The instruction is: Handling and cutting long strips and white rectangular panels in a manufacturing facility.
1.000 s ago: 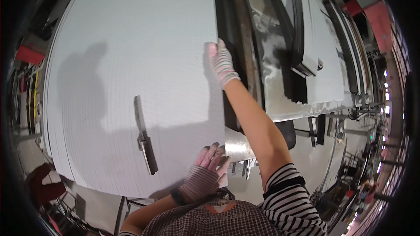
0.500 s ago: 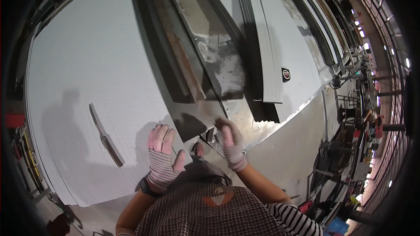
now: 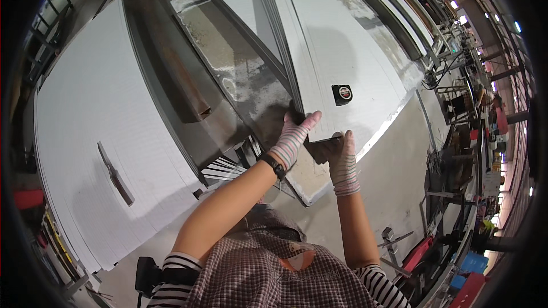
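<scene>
Both my hands, in striped pink-and-white knit gloves, are at the near end of a long white panel (image 3: pixel 301 90) with a dark edge. My left hand (image 3: pixel 293 138) is closed on the panel's left corner, thumb on top and the other fingers partly hidden along its side. At the end edge, my right hand (image 3: pixel 343 162) grips from below with its thumb up, its fingers mostly out of sight under the panel. A black tape measure (image 3: pixel 342 94) lies on the white surface just beyond my right hand.
A large stack of white sheets (image 3: pixel 85 108) stands at the left, with a narrow knife-like tool (image 3: pixel 115 175) on it. Between the stacks runs a rusty metal bar (image 3: pixel 181 82) over grey metal. Dark-framed racks and equipment (image 3: pixel 456 102) line the right.
Both hands have moved right and forward from the gap between the stacks onto the panel's end, and closed on it. My view has shifted to the right.
</scene>
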### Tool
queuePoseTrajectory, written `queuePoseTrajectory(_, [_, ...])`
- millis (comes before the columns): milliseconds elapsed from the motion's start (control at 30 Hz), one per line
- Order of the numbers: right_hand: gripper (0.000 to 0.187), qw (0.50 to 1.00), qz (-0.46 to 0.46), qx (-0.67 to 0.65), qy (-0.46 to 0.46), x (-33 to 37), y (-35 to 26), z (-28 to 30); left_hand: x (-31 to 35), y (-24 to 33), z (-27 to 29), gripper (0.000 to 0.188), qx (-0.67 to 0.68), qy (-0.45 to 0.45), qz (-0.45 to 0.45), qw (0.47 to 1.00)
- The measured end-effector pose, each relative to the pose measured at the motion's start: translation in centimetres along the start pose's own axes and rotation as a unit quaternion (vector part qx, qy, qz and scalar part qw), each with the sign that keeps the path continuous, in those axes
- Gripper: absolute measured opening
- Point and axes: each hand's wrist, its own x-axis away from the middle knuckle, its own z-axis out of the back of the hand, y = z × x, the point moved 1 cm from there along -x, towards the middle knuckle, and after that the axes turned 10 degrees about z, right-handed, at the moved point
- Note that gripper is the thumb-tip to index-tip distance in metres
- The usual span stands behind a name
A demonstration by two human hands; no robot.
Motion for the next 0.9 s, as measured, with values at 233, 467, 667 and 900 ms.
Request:
queuePoseTrajectory(233, [0.081,1.000,-0.006,-0.007,-0.027,0.6,-2.6,1.8,2.5,2.4,4.0,0.060,0.150,-0.173,0.009,0.973])
queuePoseTrajectory(467, [0.067,0.990,-0.013,-0.042,-0.134,1.4,-3.6,-3.6,6.3,4.1,6.0,0.065,0.215,-0.209,0.065,0.952])
queuePoseTrajectory(667, [0.069,0.976,-0.049,-0.191,-0.090,2.0,-1.0,-4.4,5.5,5.5,2.3,0.051,0.032,-0.146,-0.002,0.989])
queuePoseTrajectory(900, [0.049,0.963,-0.210,-0.036,-0.167,8.6,4.7,-5.9,-5.2,6.8,-2.1,0.062,-0.080,0.010,-0.045,0.996])
